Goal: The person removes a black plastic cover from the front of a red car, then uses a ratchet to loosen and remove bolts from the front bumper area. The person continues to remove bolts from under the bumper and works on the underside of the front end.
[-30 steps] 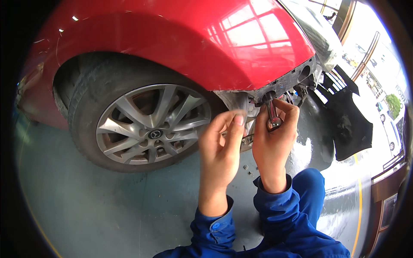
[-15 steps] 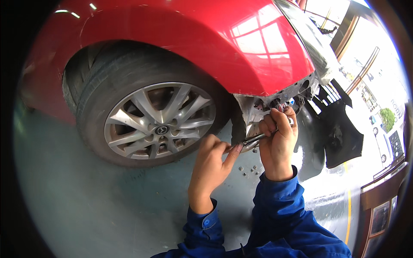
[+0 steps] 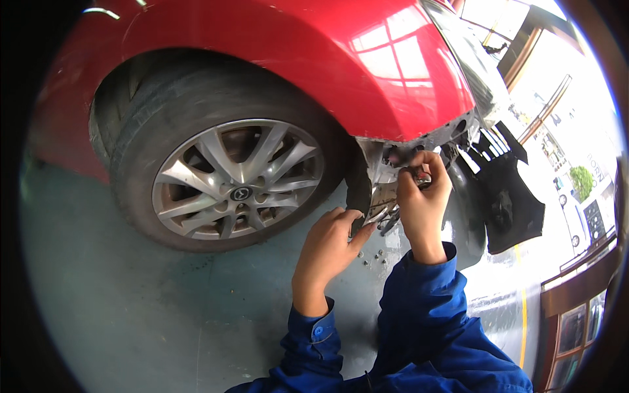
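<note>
Head view. The shiny metal tool [image 3: 424, 178], perhaps a ratchet, sits in the right hand [image 3: 423, 213], just below the front corner of the red fender [image 3: 400, 108]. It is probably rigid, dense for its size, hard to damage and slippery if oily; a wrap around its body should hold better than a fingertip pinch on the smooth end. Its visible part is compact, rounded and mirror-bright, with a reddish tint; the remainder is hidden. The right fingers curl closely about it. The left hand [image 3: 325, 250] has thumb and forefinger close together beside a silvery piece [image 3: 378, 215]; whether they grip it cannot be told.
</note>
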Available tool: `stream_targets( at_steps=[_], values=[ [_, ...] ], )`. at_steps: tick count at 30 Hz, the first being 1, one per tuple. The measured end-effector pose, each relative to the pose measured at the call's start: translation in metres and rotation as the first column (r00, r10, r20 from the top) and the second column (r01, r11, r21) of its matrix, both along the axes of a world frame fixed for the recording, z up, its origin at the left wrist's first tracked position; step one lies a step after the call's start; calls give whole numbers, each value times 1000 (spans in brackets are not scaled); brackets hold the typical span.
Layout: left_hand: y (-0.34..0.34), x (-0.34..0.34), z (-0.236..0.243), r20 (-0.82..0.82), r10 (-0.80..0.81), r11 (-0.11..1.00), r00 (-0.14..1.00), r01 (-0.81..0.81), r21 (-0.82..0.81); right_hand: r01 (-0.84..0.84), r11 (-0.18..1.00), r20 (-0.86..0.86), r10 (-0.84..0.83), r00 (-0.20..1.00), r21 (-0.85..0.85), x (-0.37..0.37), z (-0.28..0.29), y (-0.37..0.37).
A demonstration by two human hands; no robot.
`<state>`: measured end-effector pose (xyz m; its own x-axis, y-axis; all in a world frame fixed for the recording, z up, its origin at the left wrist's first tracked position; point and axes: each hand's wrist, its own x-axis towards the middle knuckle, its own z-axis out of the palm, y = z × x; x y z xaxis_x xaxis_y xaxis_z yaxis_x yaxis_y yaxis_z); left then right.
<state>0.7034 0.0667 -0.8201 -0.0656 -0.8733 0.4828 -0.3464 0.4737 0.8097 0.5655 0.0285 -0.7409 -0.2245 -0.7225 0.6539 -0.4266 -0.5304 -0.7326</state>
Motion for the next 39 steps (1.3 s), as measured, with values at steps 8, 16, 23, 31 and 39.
stream_targets(
  at_steps=[8, 16, 23, 31, 39],
  values=[
    [-5, -26, 11, -368, -262, 939, 892, 323, 117, -102, 994, 268, 107, 957, -32, -47, 29, 22],
    [-21, -76, 17, -306, -348, 897, 886, 410, 167, 77, 995, 107, -69, 992, -71, -88, 49, -23],
    [-31, -101, 11, -344, -344, 898, 874, 413, 152, 169, 975, -87, -182, 979, -145, -79, 52, -34],
    [-32, -119, 8, -569, -212, 929, 794, 344, 134, -53, 985, 2, 54, 999, -166, -89, 30, -12],
    [-23, -127, 24, -826, -172, 961, 537, 276, -20, -440, 873, -227, 481, 847, 209, -113, -25, 46]
  ],
)
